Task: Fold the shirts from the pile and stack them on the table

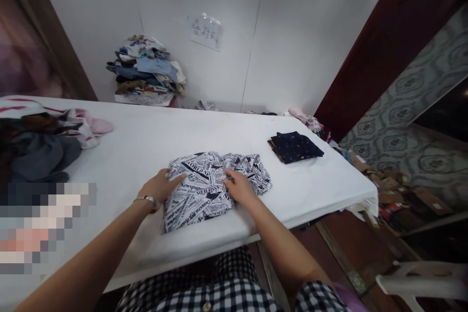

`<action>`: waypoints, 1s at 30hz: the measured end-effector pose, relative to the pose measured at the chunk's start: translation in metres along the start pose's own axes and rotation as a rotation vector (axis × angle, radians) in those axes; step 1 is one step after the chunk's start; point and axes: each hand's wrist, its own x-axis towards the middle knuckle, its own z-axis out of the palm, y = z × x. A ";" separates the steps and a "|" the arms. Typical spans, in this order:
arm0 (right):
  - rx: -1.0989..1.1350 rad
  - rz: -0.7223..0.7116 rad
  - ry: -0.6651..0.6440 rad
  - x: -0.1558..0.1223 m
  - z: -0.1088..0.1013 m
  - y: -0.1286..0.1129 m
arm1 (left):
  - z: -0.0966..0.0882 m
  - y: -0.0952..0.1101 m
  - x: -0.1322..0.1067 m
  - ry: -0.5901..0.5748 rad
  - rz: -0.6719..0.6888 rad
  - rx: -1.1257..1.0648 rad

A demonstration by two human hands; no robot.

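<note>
A white garment printed with black newspaper text [212, 187] lies partly folded near the front edge of the white table [146, 141]. My left hand [161, 186], with a bracelet at the wrist, rests on the garment's left side, fingers flat and pointing right. On the garment's middle my right hand [239, 186] presses down, fingers stretched toward the left. Both hands lie flat on the cloth and neither grips it.
A folded dark blue dotted garment [295, 146] sits at the table's right. Loose clothes [47, 141] heap at the left end. A stack of clothes [146, 70] stands by the back wall. Cardboard boxes [395, 195] and a white plastic chair [424, 282] are on the floor at right.
</note>
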 end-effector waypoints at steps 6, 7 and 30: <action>0.612 0.455 0.108 -0.073 -0.029 0.012 | -0.030 0.022 0.017 0.042 0.179 0.088; 0.738 0.549 0.103 -0.085 -0.029 0.010 | -0.029 0.029 0.023 0.050 0.264 0.110; 1.228 0.758 0.025 -0.068 0.028 -0.034 | 0.046 0.138 0.117 -0.498 0.548 0.157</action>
